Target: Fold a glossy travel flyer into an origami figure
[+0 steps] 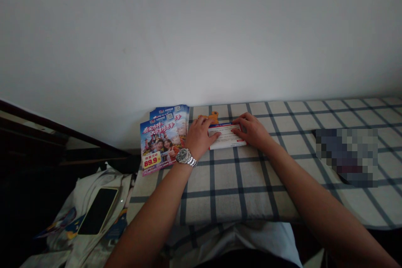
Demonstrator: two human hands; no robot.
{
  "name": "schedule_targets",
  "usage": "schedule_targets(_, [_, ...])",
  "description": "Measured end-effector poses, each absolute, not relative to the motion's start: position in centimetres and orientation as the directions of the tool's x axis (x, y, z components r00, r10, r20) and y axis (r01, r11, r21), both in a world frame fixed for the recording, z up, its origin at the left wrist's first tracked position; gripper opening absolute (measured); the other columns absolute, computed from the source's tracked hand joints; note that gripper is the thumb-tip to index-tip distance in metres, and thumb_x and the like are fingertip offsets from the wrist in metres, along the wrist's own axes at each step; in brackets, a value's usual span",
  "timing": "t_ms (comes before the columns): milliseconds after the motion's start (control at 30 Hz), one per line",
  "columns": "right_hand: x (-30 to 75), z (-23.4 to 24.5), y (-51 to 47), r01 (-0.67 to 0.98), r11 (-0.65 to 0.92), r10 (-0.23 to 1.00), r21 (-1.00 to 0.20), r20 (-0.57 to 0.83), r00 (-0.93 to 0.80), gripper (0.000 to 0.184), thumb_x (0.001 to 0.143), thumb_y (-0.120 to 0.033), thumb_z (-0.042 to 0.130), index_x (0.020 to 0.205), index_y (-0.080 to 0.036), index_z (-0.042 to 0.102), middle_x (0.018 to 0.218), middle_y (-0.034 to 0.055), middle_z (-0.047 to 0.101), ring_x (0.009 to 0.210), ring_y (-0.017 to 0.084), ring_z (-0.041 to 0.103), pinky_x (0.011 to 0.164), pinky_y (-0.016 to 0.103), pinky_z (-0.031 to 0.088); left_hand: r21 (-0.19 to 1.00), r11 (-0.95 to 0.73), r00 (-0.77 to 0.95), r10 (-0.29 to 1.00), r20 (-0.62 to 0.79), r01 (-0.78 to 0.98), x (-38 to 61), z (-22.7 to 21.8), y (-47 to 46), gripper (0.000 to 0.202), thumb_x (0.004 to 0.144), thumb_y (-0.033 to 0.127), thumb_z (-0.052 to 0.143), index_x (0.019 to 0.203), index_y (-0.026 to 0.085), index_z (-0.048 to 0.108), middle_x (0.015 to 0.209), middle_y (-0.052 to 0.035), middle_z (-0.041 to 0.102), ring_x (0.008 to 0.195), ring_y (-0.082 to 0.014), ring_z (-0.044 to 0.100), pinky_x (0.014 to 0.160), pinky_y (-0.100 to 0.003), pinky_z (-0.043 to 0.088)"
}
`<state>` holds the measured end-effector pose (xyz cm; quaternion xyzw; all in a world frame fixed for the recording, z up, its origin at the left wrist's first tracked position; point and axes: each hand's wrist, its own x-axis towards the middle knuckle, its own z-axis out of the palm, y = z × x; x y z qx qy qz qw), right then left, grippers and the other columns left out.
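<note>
leaflet (226,137): white face, fine printed lines, blue strip along top, red at the sides, wider than tall, lying flat
leaflet place: on checked surface (228,184), near far edge, left of middle
left hand (201,136): on leaflet's left end, thumb and index parted, thumb over white face
right hand (253,132): on leaflet's right end, thumb and index narrowly parted
flyer stack (157,142): far left corner of surface, fanned, beside left hand
orange figure (214,116): just beyond leaflet, by far edge
</note>
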<state>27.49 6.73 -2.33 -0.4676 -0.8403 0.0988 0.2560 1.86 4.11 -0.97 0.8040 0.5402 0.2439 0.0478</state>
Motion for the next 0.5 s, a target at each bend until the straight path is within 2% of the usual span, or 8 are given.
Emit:
schedule_targets(200, [27.26, -2.32, 6.67, 0.750, 0.530, 0.842, -0.395, 0.346, -0.413, 0.029, 0.094, -0.034, 0.070, 0.120, -0.019, 0.069, 0.117, 0.0118, 0.061, 0.104, 0.029, 0.065, 0.094, 0.044, 0.055, 0.359, -0.382, 0.273, 0.908, 0.319, 0.852, 1.75, -0.87, 4.13, 0.041, 0.089, 0.039, 0.079, 0.125, 0.026, 0.066, 0.124, -0.0063, 0.063, 0.113, -0.0281, 0.059, 0.101, -0.044, 0.050])
schedule_targets(367, [27.28, -2.20, 6.61, 0.746, 0.525, 0.847, -0.409, 0.335, -0.413, 0.022, 0.095, -0.033, 0.069, 0.113, -0.020, 0.070, 0.109, 0.0102, 0.062, 0.099, 0.028, 0.065, 0.089, 0.042, 0.055, 0.393, -0.377, 0.260, 0.912, 0.319, 0.839, 1.67, -0.77, 4.17, 0.039, 0.087, 0.039, 0.081, 0.122, 0.026, 0.068, 0.122, -0.0048, 0.064, 0.111, -0.0273, 0.060, 0.100, -0.043, 0.050])
schedule_targets(500, [27.18, -2.21, 6.57, 0.769, 0.501, 0.860, -0.396, 0.328, -0.392, 0.025, 0.094, -0.033, 0.069, 0.116, -0.020, 0.069, 0.112, 0.0110, 0.062, 0.100, 0.028, 0.064, 0.089, 0.042, 0.054, 0.385, -0.381, 0.268, 0.910, 0.315, 0.840, 1.60, -0.71, 4.21, 0.038, 0.088, 0.039, 0.080, 0.121, 0.026, 0.069, 0.120, -0.0052, 0.064, 0.110, -0.0274, 0.060, 0.100, -0.043, 0.051])
